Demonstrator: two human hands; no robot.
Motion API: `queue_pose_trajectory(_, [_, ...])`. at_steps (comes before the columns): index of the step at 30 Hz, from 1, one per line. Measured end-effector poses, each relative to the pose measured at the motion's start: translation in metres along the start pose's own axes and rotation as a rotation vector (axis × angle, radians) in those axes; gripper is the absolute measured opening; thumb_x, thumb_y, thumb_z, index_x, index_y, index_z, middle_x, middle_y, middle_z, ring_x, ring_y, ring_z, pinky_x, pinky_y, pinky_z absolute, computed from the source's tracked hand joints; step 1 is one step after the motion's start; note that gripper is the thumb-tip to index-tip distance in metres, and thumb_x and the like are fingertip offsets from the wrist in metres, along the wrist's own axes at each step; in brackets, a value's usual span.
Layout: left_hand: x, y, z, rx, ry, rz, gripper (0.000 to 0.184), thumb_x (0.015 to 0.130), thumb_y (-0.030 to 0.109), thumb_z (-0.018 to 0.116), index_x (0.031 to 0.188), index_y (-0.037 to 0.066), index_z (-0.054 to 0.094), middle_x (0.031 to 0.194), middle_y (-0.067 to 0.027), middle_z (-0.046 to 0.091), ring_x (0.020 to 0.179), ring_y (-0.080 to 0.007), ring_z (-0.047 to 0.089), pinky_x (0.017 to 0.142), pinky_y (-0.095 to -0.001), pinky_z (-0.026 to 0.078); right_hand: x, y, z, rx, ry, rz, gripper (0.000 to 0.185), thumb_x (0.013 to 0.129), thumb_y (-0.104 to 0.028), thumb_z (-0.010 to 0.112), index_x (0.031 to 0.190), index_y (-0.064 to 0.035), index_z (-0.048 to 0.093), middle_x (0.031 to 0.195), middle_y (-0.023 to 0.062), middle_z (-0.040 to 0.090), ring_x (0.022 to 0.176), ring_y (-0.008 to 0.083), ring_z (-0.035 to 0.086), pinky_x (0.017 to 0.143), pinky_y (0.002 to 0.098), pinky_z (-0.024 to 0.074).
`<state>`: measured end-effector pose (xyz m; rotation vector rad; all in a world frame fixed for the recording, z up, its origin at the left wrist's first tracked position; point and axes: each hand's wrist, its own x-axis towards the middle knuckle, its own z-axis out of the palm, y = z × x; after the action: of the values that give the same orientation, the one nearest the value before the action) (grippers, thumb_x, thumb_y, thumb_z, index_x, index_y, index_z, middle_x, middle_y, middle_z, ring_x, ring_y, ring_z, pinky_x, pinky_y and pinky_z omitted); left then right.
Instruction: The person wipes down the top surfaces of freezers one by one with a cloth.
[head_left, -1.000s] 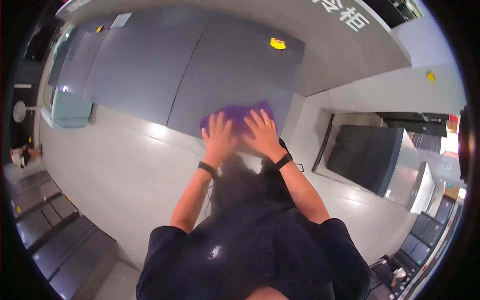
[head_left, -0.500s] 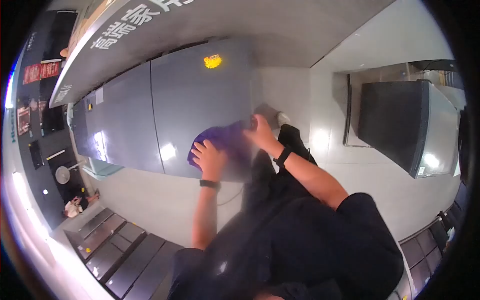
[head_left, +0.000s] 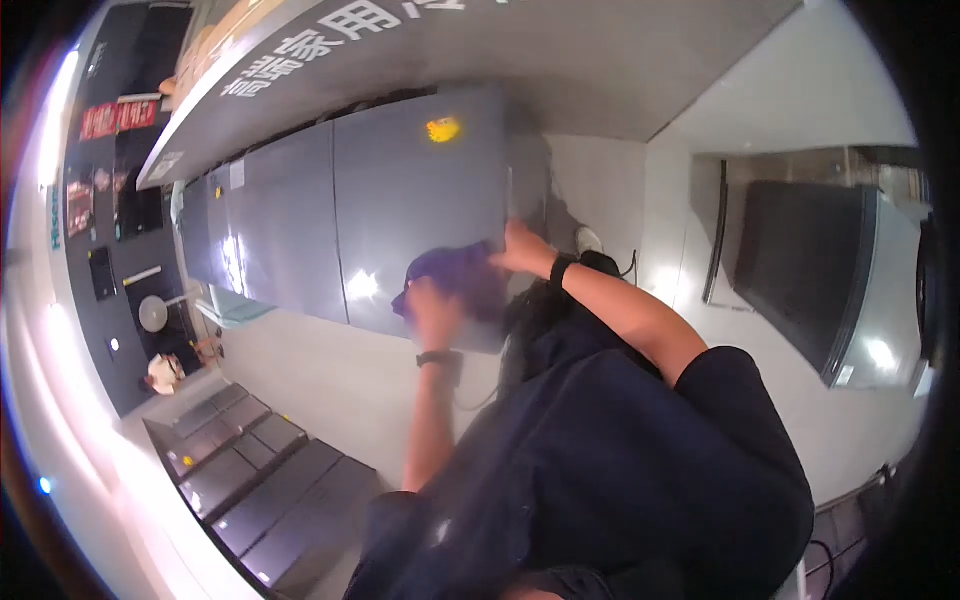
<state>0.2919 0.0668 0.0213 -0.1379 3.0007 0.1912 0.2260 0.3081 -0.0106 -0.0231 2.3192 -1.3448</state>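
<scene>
Right hand (head_left: 525,250) has shifted to the straight edge of the smooth cabinet (head_left: 395,195); blurred left hand (head_left: 437,308) rests on rumpled purple cloth (head_left: 474,278); grips unclear.

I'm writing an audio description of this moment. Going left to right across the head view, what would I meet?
Round white disc, small pale label, left hand, right hand, pale shoe, dark boxy unit.
</scene>
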Motion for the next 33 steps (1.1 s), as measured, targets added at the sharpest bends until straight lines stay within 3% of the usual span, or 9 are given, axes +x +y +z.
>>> queue_pose_trajectory(3, [-0.001,0.001,-0.016,-0.246,0.129,-0.127,0.049,0.085,0.02,0.056,0.124,-0.007,0.044,0.12,-0.0231,0.056,0.115,-0.0373,0.052,0.101,-0.0473,0.04,-0.008,-0.019,-0.034,0.015,-0.198,0.003,0.081,0.081,-0.041,0.069,0.132,0.013,0.037,0.118,0.0297,0.059,0.101,0.0392,0.063,0.084,0.0459,0.0505])
queue_pose_trajectory(7, [-0.025,-0.004,-0.011,-0.994,0.33,-0.838,0.026,0.088,0.015,0.051,0.108,-0.002,0.05,0.1,-0.0107,0.059,0.079,-0.0166,0.056,0.065,-0.0324,0.05,-0.009,-0.036,-0.049,-0.295,-0.393,0.036,0.062,0.086,-0.041,0.061,0.127,0.004,0.049,0.106,0.0241,0.066,0.094,0.0362,0.066,0.077,0.0462,0.0523])
queue_pose_trajectory(11, [-0.075,-0.048,0.006,-0.627,0.12,-0.464,0.019,0.088,0.01,0.051,0.102,-0.003,0.051,0.095,-0.0108,0.06,0.078,-0.0176,0.056,0.067,-0.033,0.049,-0.004,-0.047,-0.027,-0.633,-0.52,-0.108,0.044,0.089,-0.03,0.055,0.123,-0.0026,0.055,0.107,0.0225,0.066,0.094,0.0366,0.066,0.076,0.0467,0.0526])
queue_pose_trajectory(18, [-0.09,-0.064,0.062,-1.137,0.475,-0.996,0.011,0.086,0.006,0.052,0.095,0.001,0.049,0.076,-0.0097,0.05,0.066,-0.0201,0.047,0.06,-0.0362,0.039,-0.024,-0.081,0.017,-0.649,-0.254,-0.535,0.048,0.086,-0.025,0.057,0.129,-0.0069,0.052,0.141,0.0204,0.044,0.132,0.0375,0.04,0.093,0.0509,0.0448])
queue_pose_trajectory(22, [-0.083,-0.066,0.068,-0.981,0.71,-0.753,0.02,0.091,0.025,0.052,0.078,0.012,0.041,0.061,0.0009,0.037,0.047,-0.011,0.034,0.042,-0.0255,0.025,-0.028,-0.057,0.029,-0.721,-0.154,-0.63,0.055,0.085,-0.026,0.059,0.136,-0.0095,0.049,0.145,0.0195,0.04,0.139,0.0369,0.032,0.104,0.0529,0.0352])
queue_pose_trajectory(25, [-0.088,-0.043,0.033,-1.319,0.529,-1.034,0.033,0.092,0.036,0.057,0.101,0.005,0.047,0.084,-0.0072,0.056,0.068,-0.0148,0.053,0.061,-0.0311,0.045,-0.027,-0.058,0.022,-0.73,-0.198,-0.649,0.055,0.085,-0.028,0.061,0.137,-0.0114,0.05,0.145,0.0183,0.04,0.138,0.0369,0.032,0.105,0.0526,0.0343])
queue_pose_trajectory(28, [-0.085,-0.039,0.028,-1.175,0.372,-0.996,0.065,0.092,0.045,0.059,0.132,0.0,0.035,0.121,-0.0205,0.053,0.108,-0.0242,0.055,0.093,-0.0386,0.043,-0.026,-0.059,0.021,-0.767,-0.169,-0.657,0.054,0.084,-0.029,0.061,0.135,-0.0127,0.051,0.145,0.0171,0.041,0.137,0.0372,0.034,0.105,0.0533,0.0357])
queue_pose_trajectory(29, [-0.081,-0.038,0.021,-1.248,0.279,-1.003,0.091,0.089,0.044,0.066,0.146,-0.007,0.015,0.145,-0.0277,0.033,0.134,-0.0329,0.036,0.111,-0.0396,0.029,-0.028,-0.057,0.024,-0.781,-0.151,-0.659,0.054,0.083,-0.029,0.062,0.134,-0.0131,0.051,0.145,0.0167,0.041,0.137,0.0374,0.035,0.104,0.0538,0.0361])
queue_pose_trajectory(33, [-0.068,-0.031,0.021,-1.304,0.28,-0.836,0.108,0.084,0.043,0.072,0.148,-0.011,0.003,0.149,-0.0309,0.025,0.14,-0.0358,0.029,0.115,-0.0376,0.024,-0.027,-0.062,0.033,-0.81,-0.124,-0.652,0.053,0.083,-0.029,0.062,0.132,-0.0127,0.053,0.143,0.0165,0.044,0.135,0.0378,0.037,0.104,0.0545,0.0368])
